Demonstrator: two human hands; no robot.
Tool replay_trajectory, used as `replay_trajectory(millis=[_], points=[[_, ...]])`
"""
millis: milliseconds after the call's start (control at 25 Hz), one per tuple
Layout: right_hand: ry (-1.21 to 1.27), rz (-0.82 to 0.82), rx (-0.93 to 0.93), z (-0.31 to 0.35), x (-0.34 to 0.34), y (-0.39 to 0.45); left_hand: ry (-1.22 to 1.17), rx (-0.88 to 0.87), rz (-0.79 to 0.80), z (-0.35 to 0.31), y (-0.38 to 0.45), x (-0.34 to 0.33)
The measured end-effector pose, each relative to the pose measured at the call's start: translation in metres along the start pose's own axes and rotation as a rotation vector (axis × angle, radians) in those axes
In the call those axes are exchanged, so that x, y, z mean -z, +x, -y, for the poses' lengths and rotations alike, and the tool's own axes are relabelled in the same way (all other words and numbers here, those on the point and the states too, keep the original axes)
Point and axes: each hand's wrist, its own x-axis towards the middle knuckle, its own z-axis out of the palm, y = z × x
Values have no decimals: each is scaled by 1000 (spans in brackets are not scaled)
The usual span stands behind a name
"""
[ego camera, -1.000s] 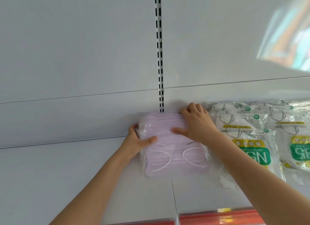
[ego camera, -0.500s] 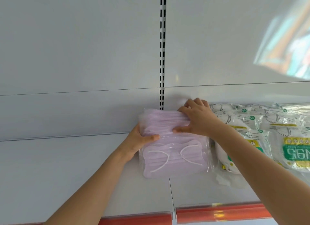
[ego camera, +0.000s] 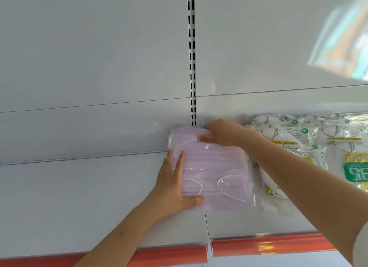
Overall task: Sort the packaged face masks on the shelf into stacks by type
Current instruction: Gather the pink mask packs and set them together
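Left hand (ego camera: 171,189) now flattened along purple stack's (ego camera: 211,167) edge

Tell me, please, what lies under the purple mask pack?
More purple mask packs are stacked beneath it on the white shelf; their number is unclear, and both hands cover parts.

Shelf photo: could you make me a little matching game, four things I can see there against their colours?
Things:
1. Stack of flat mask packs between the left hand and right hand
2. N95 mask packs on the right
3. Shelf edge strip
4. Slots in the upright rail

Colours:
A. Black
B. Pale purple
C. Orange-red
D. White with green and yellow print

Pairs: 1-B, 2-D, 3-C, 4-A
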Motion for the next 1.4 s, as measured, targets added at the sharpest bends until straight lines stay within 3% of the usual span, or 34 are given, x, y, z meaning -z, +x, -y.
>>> replay_trajectory(millis=[160, 320, 440, 520, 640, 760, 840, 1000, 1160, 1280, 1400], points=[[230, 79, 59, 0, 8, 7, -94, 46, -120, -10, 3, -7], [-107, 81, 34, 9, 15, 12, -50, 24, -96, -20, 2, -10], [-159, -57, -15, 19, 25, -16, 14, 83, -109, -21, 4, -1], [-164, -156, 0, 21, 18, -55, -145, 191, -145, -14, 14, 13], [-265, -69, 52, 30, -27, -109, -522, 350, -330, -2, 47, 33], [-191, -51, -31, 21, -68, -106, -691, 291, -229, -7, 59, 29], [-167, -82, -65, 8, -72, -93, -635, 261, -188, -23, 57, 17], [-194, -73, 23, 0, -68, -89, -345, 280, -336, -23, 53, 12], [-187, -81, 86, 0, -60, -97, 77, 11, -424, -11, 70, 17], [-155, -26, 53, 2, -59, -102, 227, -135, -364, -7, 84, 19], [-133, 31, 31, 6, -56, -105, 270, -113, -258, -4, 83, 17]])
